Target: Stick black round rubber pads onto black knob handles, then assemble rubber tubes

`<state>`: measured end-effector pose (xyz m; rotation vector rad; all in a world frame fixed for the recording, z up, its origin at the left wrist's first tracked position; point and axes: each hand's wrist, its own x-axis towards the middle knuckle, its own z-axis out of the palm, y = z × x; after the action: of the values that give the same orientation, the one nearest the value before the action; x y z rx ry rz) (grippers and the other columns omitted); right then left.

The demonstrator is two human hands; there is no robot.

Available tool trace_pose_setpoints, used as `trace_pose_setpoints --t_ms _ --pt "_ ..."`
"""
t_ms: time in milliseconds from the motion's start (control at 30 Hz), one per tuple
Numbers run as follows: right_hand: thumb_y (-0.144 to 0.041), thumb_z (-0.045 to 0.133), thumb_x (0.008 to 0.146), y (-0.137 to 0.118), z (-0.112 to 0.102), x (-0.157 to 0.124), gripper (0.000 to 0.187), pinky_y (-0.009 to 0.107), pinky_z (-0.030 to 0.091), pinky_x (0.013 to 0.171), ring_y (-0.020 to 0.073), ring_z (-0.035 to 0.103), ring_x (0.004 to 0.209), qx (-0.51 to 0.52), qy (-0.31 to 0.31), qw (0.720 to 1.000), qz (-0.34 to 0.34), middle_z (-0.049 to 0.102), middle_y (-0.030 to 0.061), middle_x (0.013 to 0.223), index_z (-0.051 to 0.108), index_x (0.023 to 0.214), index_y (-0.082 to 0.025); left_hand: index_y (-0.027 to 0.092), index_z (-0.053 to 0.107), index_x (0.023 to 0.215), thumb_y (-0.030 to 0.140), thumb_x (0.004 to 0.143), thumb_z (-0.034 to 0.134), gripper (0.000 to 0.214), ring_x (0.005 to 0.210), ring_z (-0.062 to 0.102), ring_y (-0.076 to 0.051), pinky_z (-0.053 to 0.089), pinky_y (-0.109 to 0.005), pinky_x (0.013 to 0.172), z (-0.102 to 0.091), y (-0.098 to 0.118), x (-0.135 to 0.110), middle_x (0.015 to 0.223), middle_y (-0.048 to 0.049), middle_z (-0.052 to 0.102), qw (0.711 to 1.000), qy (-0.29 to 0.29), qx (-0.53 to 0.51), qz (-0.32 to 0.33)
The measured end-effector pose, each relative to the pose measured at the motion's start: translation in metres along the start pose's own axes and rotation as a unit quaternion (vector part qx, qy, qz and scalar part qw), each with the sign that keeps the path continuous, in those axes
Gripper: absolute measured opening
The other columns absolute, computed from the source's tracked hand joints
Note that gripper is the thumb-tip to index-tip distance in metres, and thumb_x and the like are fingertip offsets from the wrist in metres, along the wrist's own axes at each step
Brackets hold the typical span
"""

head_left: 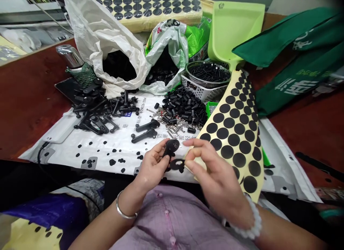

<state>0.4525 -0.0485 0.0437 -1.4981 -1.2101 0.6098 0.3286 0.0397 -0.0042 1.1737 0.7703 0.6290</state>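
Left hand point(153, 164) pinches black knob point(172, 147); right hand point(216, 176) grip unclear | basket point(195, 91): bowl point(210, 84) of black screws point(208, 71)

A green scoop point(233, 26) stands behind a white basket point(200, 89), near a crumpled white bag point(99, 35).

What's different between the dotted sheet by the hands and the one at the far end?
The near sheet is single, thin, bent and propped up beside the right hand; the far stack is thick and lies flat. The near sheet runs front to back; the far stack lies crosswise. Both are yellowish with rows of black round pads.
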Motion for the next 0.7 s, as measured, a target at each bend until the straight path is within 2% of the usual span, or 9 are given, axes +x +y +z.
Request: trace_pose_setpoints --t_ms 100,200,300,400,533,700 --pt "-0.028 0.058 0.077 0.006 -0.007 0.015 0.013 0.037 0.034 0.095 0.0249 0.047 0.113 0.123 -0.029 0.985 0.12 0.059 0.006 0.109 0.058 0.066 -0.021 0.011 0.045 0.128 0.019 0.075 0.06 0.055 0.068 0.06 -0.014 0.044 -0.022 0.059 -0.001 0.006 -0.002 0.076 -0.0051 0.067 1.0 -0.019 0.004 0.0" --pt "-0.03 0.063 0.074 0.014 -0.008 0.025 0.017 0.037 0.033 0.096 0.0254 0.05 0.111 0.184 -0.051 0.966 0.172 0.06 0.0058 0.111 0.059 0.063 -0.019 0.012 0.044 0.129 0.016 0.076 0.057 0.054 0.07 0.06 -0.014 0.043 -0.022 0.061 0.0 0.009 -0.006 0.077 -0.0049 0.066 0.999 -0.034 0.017 0.01" --pt "-0.031 0.065 0.073 0.018 -0.005 0.027 0.018 0.038 0.029 0.098 0.0255 0.049 0.112 0.189 -0.05 0.964 0.183 0.06 0.0057 0.113 0.06 0.062 -0.019 0.013 0.044 0.128 0.014 0.076 0.056 0.054 0.073 0.061 -0.014 0.044 -0.022 0.063 0.001 0.007 -0.009 0.087 -0.0062 0.066 0.999 -0.038 0.027 0.011" --pt "-0.031 0.065 0.074 0.02 -0.004 0.026 0.016 0.038 0.027 0.1 0.0252 0.048 0.113 0.186 -0.051 0.964 0.183 0.062 0.0056 0.11 0.061 0.063 -0.019 0.013 0.045 0.128 0.014 0.076 0.054 0.052 0.074 0.061 -0.015 0.044 -0.023 0.064 0.001 0.006 -0.011 0.088 -0.0069 0.066 0.998 -0.037 0.044 0.014" --pt "-0.029 0.065 0.073 0.022 -0.003 0.025 0.015 0.038 0.027 0.1 0.0247 0.049 0.112 0.181 -0.049 0.966 0.179 0.06 0.0057 0.112 0.062 0.063 -0.019 0.013 0.045 0.127 0.014 0.076 0.053 0.051 0.074 0.062 -0.015 0.045 -0.024 0.066 0.0 0.005 -0.011 0.086 -0.0069 0.066 0.998 -0.039 0.053 0.02" --pt "-0.03 0.066 0.071 0.021 -0.003 0.025 0.016 0.037 0.029 0.099 0.0249 0.05 0.112 0.166 -0.035 0.968 0.183 0.059 0.0065 0.116 0.061 0.064 -0.018 0.013 0.043 0.127 0.013 0.076 0.051 0.051 0.075 0.062 -0.014 0.047 -0.025 0.07 0.002 0.005 -0.011 0.098 -0.0083 0.064 0.998 -0.05 0.043 0.017"
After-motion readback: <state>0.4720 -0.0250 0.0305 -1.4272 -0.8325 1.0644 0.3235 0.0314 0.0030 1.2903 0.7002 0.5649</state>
